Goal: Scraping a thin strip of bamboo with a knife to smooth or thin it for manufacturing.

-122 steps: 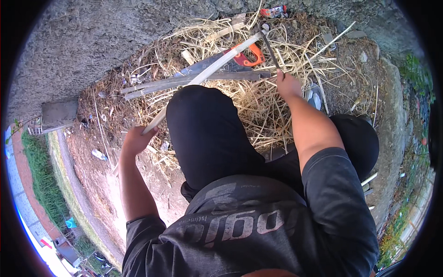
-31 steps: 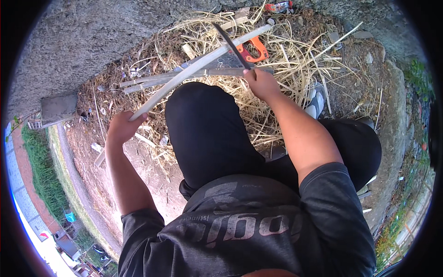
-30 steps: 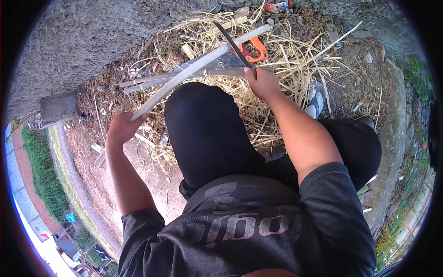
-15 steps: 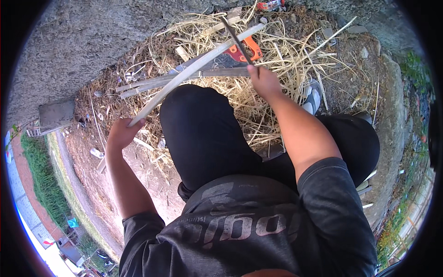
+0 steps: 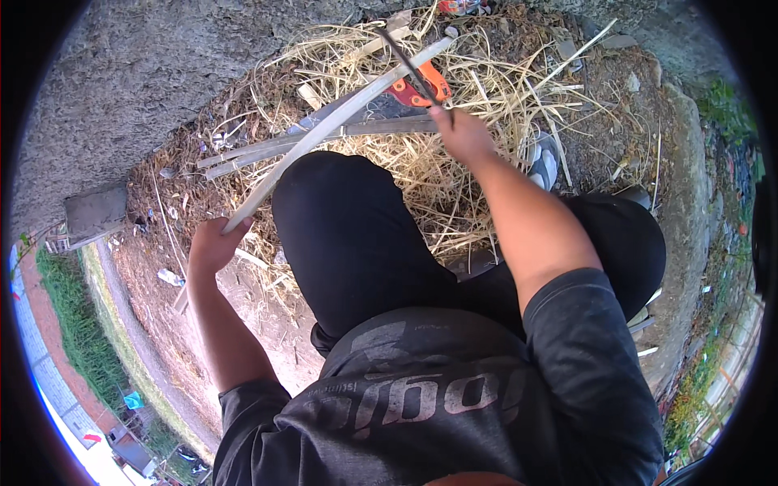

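Note:
My left hand [image 5: 214, 244] is closed around the near end of a long pale wooden strip [image 5: 320, 130], which looks like split bamboo. The strip slants up and to the right past my raised knee. My right hand [image 5: 463, 136] grips a narrow dark knife [image 5: 403, 58], its handle mostly hidden in the fingers. The blade crosses the strip near its far end; whether they touch is hard to tell. Behind them lies a hand saw with an orange-and-red handle [image 5: 436, 81], partly covered by the strip and knife.
Curly pale shavings [image 5: 421, 174] are heaped around my foot, a grey shoe [image 5: 545, 162]. More flat strips [image 5: 267, 150] lie beyond my left knee [image 5: 348, 219]. A rough grey wall [image 5: 146, 97] stands at the far side, with a block [image 5: 96, 214] at the left.
The whole view has shifted slightly. My hands, the strip and the knife keep almost the same positions relative to each other.

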A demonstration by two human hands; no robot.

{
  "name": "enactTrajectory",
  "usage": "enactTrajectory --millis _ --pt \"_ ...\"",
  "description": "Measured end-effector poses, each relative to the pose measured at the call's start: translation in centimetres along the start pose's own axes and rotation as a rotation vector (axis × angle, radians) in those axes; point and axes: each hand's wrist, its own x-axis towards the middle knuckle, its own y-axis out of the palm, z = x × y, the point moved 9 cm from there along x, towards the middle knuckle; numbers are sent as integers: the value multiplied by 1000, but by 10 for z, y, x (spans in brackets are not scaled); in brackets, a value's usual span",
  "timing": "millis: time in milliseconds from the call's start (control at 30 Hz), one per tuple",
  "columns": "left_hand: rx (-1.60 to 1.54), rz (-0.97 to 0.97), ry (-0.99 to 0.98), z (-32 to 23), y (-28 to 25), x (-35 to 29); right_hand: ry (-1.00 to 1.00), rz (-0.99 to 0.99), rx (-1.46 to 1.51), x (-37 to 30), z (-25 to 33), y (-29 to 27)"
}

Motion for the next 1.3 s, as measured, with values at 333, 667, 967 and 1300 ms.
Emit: enactTrajectory --millis 333,667,967,1300 --pt "11 12 -12 -3 6 -1 197 68 26 13 -40 14" --pt "310 -426 19 -17 -42 -19 -389 205 -80 -21 82 36" --pt "350 -485 52 -22 -47 -15 210 -45 -2 15 -43 -18" --pt "318 -399 93 -21 -37 -17 265 3 31 4 -41 15"
